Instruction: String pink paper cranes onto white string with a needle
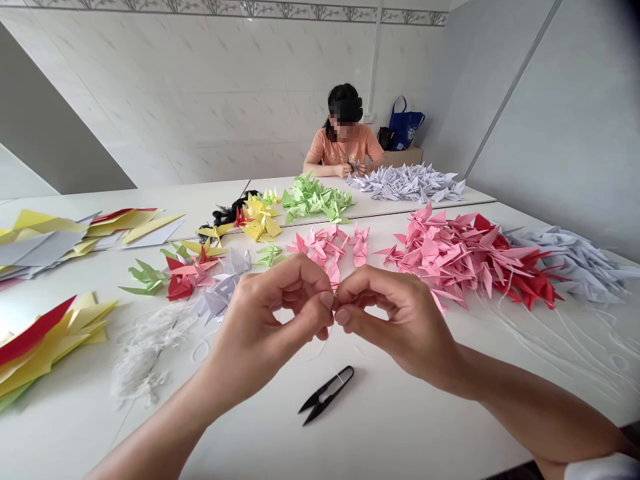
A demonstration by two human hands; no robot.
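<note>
The left hand (pixel 265 327) and right hand (pixel 400 327) are raised above the table (pixel 400 427), both pinched narrow and meeting fingertip to fingertip on something too fine to make out, just below a pink paper crane (pixel 333 273). Black thread snips (pixel 326 395) lie on the table beneath the hands, with a tangle of white thread (pixel 143 353) off to the left. Across the table, a co-worker (pixel 345 143) sits beside a heap of pale lavender cranes (pixel 407 183).

Left hand (pixel 263 320) and right hand (pixel 395 327) are pinching together at the fingertips before pink origami cranes (pixel 323 243), with black thread snips (pixel 326 395) lying on the white table (pixel 400 427).
</note>
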